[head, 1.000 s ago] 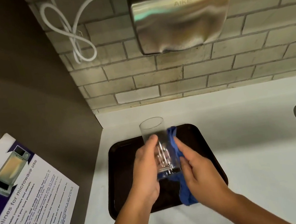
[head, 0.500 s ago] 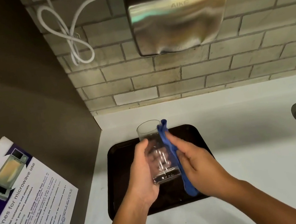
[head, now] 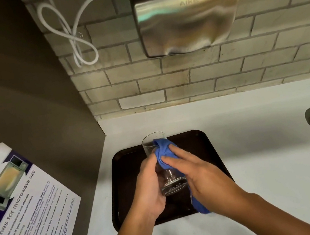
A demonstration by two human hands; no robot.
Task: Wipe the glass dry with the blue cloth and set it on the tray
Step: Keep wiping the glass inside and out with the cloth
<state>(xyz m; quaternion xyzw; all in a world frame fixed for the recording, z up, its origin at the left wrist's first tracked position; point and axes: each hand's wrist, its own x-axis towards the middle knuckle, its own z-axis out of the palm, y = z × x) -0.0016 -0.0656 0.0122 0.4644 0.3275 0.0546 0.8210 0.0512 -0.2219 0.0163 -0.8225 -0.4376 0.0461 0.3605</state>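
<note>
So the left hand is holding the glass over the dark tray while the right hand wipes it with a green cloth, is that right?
Not quite: the cloth is blue, not green, as the head view shows. The rest holds: the left hand holds the glass over the dark tray while the right hand wipes it with that cloth.
</note>
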